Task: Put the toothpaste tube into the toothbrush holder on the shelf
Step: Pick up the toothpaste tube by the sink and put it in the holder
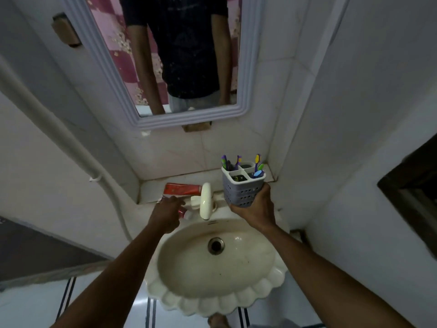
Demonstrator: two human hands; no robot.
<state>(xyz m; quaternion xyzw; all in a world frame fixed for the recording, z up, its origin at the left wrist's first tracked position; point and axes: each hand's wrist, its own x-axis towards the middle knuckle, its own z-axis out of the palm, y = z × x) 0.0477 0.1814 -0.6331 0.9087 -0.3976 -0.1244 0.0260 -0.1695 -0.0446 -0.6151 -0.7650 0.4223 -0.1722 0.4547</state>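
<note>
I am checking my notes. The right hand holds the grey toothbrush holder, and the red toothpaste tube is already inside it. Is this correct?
Not quite. The right hand does hold the grey toothbrush holder, but the head view shows the red toothpaste tube lying on the shelf behind the tap, not inside it.

toothpaste tube [182, 188] on shelf [151, 189], left of tap [206, 201] | toothbrush holder [243, 185] right of tap | sink [217, 263] in front

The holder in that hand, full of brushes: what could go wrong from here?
1. The right hand has the holder lifted off the shelf and tipped toward the camera, so the toothbrushes could slide out into the sink.
2. The left hand reaches past the tap and could bump it while pulling the red tube out.
3. Most compartments are occupied, so the tube may jam.
</note>
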